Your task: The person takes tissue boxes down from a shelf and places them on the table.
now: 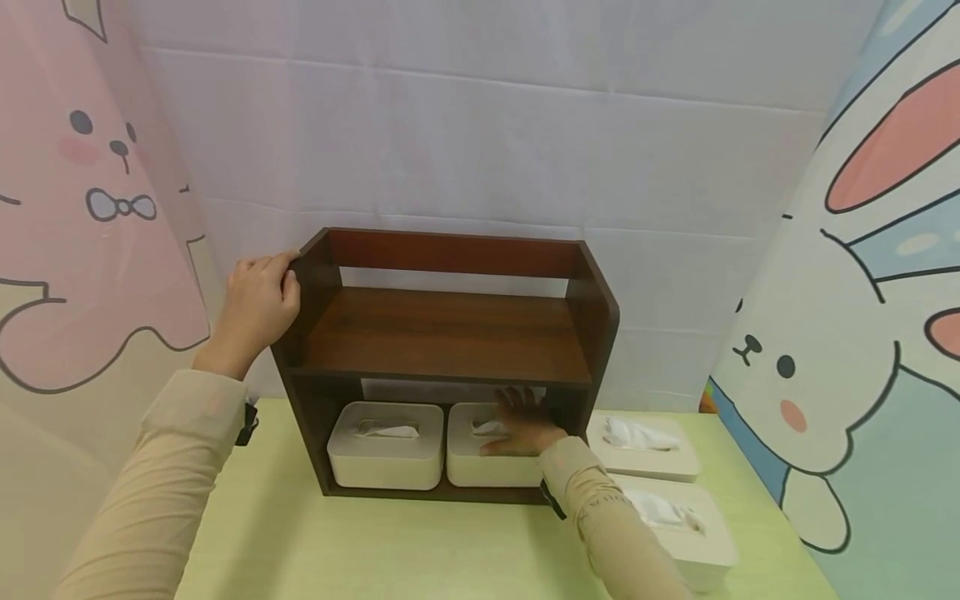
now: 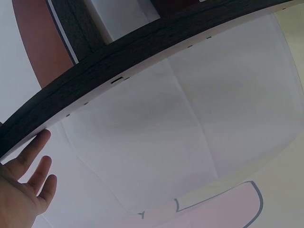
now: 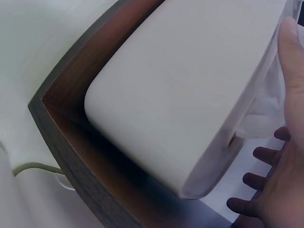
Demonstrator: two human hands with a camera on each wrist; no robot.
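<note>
A dark brown two-tier wooden shelf [image 1: 450, 333] stands on the table, two white tissue boxes side by side in its lower tier. My left hand [image 1: 258, 304] holds the upper front corner of the shelf's left side panel; in the left wrist view several fingers [image 2: 43, 166] lie along the panel's outer side. Fingers spread, my right hand [image 1: 525, 425] reaches over the right tissue box [image 1: 487, 471]. Its thumb [image 3: 290, 57] lies by the lid and the tissue in the right wrist view. The left tissue box [image 1: 386, 462] sits beside it, untouched.
Two more white tissue boxes, one farther back [image 1: 645, 450] and one nearer [image 1: 697, 542], stand right of the shelf, the nearer partly behind my right sleeve. The pale green table [image 1: 390, 550] extends in front. Cloth curtains [image 1: 465, 142] with cartoon animals surround it.
</note>
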